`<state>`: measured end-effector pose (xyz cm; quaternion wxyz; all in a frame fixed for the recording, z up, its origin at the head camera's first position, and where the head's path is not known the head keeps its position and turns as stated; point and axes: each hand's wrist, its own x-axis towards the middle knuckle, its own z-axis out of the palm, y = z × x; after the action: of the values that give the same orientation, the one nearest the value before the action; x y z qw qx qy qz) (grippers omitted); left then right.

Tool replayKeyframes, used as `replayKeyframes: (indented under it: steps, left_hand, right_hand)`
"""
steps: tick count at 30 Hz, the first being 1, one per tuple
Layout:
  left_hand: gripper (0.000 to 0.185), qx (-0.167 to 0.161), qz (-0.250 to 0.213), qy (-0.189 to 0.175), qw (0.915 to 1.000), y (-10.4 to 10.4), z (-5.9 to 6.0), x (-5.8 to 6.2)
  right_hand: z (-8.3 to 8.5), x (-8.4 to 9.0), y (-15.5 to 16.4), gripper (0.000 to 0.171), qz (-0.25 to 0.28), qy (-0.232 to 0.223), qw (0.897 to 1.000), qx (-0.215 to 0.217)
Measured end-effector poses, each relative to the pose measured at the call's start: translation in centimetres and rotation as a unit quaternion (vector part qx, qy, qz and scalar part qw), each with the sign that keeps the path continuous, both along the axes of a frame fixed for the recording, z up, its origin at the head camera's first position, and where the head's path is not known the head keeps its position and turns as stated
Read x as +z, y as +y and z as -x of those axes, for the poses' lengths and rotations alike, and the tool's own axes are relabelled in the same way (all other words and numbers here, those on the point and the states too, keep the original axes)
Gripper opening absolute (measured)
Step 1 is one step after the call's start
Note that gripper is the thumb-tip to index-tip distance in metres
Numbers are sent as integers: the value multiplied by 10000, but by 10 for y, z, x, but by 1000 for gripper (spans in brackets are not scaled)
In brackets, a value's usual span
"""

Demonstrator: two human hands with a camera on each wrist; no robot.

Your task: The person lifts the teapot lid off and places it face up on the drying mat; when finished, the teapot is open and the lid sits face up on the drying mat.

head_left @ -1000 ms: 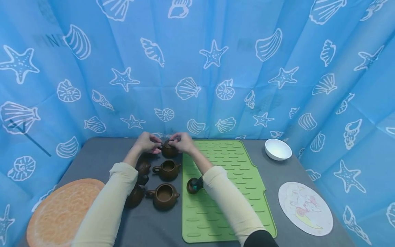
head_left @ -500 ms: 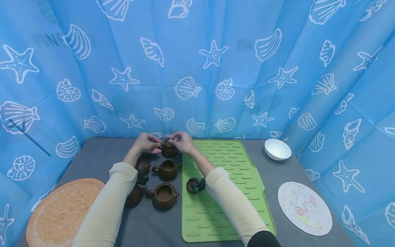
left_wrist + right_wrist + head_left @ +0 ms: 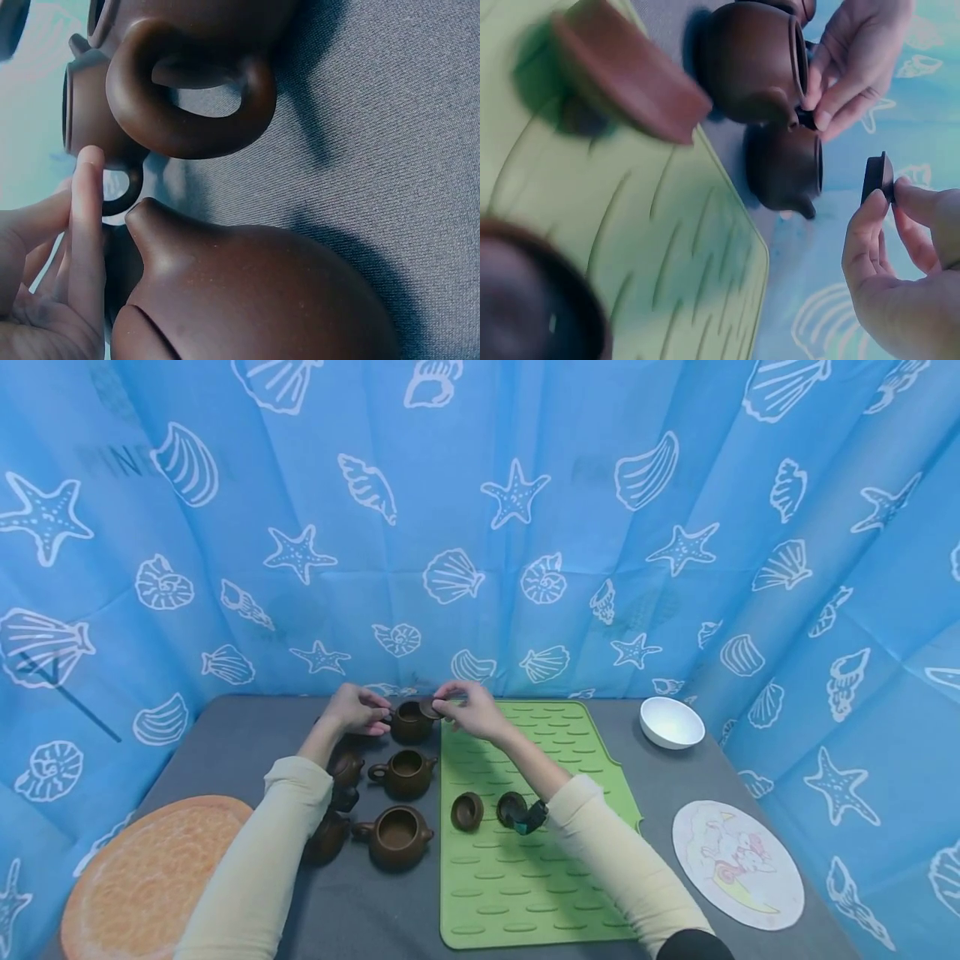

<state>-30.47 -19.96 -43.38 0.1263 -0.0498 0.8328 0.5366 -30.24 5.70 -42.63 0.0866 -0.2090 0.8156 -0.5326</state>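
Note:
Several brown clay teapots stand on the grey table left of a green mat. My left hand pinches the handle of the farthest teapot, which stands open; the same open teapot and my left hand's fingers at its handle show in the right wrist view. My right hand pinches its small round lid just right of the pot's mouth, held clear of it. The lid sits between my thumb and fingertips. A closed teapot lies under my left hand.
Two open teapots stand nearer me, with two more partly hidden under my left arm. Two loose lids lie on the green mat. A white bowl, a round picture mat and an orange mat lie around.
My right hand has lifted the lid off the farthest teapot and drawn it a little to the right. My right forearm has shifted right, uncovering a second lid on the mat.

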Motion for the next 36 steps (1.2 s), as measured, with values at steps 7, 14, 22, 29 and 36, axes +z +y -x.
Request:
replayKeyframes:
  steps: [7,14,22,29,36]
  left_hand:
    - [29,-15,-38,-12,10000,0,-1,0]
    - [29,3,-62,30,10000,0,-3,-1]
    - [29,25,-13,91,10000,-2,-4,-1]
    - [30,-12,-26,128,9999,-1,-4,-2]
    - [26,-40,55,252,9997,-1,-3,-3]
  right_hand:
    - [-11,9,32,22,-54,-165,9998,69]
    - [-31,14,59,27,-167,-190,9990,362]
    - [-53,13,93,46,-99,-245,9964,811]
    - [-70,10,124,48,-49,-485,9948,890]
    - [-86,4,147,47,-81,-762,9937,818]
